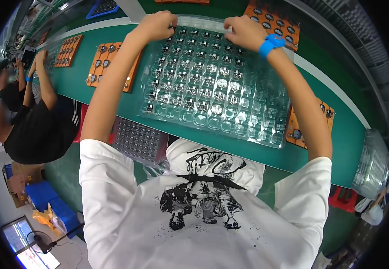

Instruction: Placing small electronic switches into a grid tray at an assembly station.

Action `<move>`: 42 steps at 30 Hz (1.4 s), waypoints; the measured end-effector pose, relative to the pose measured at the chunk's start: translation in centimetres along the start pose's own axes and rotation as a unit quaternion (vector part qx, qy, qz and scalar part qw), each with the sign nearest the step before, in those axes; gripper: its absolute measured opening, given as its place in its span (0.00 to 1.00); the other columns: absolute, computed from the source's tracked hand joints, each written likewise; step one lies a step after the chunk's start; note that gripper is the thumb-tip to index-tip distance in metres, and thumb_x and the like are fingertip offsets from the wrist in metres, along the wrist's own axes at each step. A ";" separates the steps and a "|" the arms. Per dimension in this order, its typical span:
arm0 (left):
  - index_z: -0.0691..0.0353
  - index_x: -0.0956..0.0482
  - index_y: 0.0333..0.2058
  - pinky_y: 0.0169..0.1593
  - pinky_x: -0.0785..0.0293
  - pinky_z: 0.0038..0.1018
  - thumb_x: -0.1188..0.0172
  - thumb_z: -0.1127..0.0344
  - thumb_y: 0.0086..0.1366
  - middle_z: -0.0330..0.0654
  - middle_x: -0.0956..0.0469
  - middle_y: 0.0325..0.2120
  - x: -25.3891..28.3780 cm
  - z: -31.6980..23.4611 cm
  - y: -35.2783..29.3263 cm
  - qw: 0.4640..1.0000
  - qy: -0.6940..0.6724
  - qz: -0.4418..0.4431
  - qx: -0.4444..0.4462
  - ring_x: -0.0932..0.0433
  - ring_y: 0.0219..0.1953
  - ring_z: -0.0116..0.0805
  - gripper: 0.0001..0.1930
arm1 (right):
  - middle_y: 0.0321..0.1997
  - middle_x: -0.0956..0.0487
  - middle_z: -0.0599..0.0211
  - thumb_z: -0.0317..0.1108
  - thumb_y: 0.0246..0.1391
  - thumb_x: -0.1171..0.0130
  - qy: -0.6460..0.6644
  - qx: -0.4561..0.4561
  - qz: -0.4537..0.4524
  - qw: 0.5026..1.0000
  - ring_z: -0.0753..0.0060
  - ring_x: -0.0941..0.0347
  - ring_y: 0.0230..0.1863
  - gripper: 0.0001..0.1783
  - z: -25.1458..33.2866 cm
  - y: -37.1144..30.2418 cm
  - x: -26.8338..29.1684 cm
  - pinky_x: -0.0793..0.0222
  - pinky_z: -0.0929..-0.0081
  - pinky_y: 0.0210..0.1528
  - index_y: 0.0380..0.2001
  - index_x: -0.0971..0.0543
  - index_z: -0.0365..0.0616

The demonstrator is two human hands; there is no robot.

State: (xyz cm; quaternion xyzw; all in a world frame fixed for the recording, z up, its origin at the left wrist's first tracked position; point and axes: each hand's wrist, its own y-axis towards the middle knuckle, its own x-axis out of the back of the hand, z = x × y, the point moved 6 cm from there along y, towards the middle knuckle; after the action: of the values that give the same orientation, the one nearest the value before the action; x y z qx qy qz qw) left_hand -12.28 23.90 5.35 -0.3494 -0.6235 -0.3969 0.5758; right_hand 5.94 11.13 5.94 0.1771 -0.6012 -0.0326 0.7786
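Observation:
A clear plastic blister tray [252, 127] lies on the green bench in front of me, its pockets in rows. Small dark and silver electronic parts [187, 104] fill many pockets on the left and middle, while the right and near-edge pockets hold none. At the tray's far left corner, my left hand [157, 26] has its fingers curled together beside a small dark part. My right hand [247, 33], with a blue band on the wrist, is bent over the far edge with curled fingers. What either set of fingertips holds is too small or hidden to tell.
Orange boards with round parts stand left [101, 65], behind my right hand [273, 22] and under my right forearm [295, 133]. Stacked clear trays [370, 166] sit at the bench's right end. A dark tray stack [139, 141] is below the front edge. Co-workers [42, 130] sit left.

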 end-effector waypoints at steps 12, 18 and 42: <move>0.61 0.23 0.34 0.44 0.28 0.40 0.44 0.70 0.55 0.45 0.27 0.35 1.1 -1.8 -1.8 0.999 0.035 -0.012 -0.026 0.25 0.42 0.46 0.07 | 0.29 0.20 0.50 0.33 0.43 0.41 -0.121 -0.097 0.055 0.986 0.48 0.23 0.31 0.08 0.7 -0.3 -1.0 0.26 0.56 0.34 0.26 0.19 0.42; 0.61 0.23 0.33 0.41 0.26 0.38 0.44 0.72 0.56 0.44 0.25 0.33 2.3 -1.5 -2.2 0.992 0.062 -0.107 -0.038 0.24 0.37 0.47 0.06 | 0.27 0.20 0.58 0.31 0.44 0.43 -0.087 -0.078 -0.033 0.993 0.52 0.24 0.28 0.05 2.4 0.3 2.4 0.27 0.57 0.30 0.21 0.19 0.44; 0.62 0.24 0.31 0.36 0.26 0.41 0.44 0.69 0.56 0.47 0.26 0.32 -1.4 -5.0 -0.6 0.990 0.055 -0.109 -0.076 0.24 0.34 0.49 0.05 | 0.25 0.23 0.57 0.30 0.45 0.41 -0.083 0.027 -0.078 0.993 0.55 0.25 0.28 0.05 5.6 -3.4 8.5 0.29 0.64 0.30 0.23 0.22 0.39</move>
State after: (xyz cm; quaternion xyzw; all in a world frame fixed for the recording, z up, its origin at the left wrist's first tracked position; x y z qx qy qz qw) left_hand -10.49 19.13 4.05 -0.3000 -0.5931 -0.5223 0.5342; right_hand 3.50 4.43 13.91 0.2411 -0.6487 -0.0918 0.7160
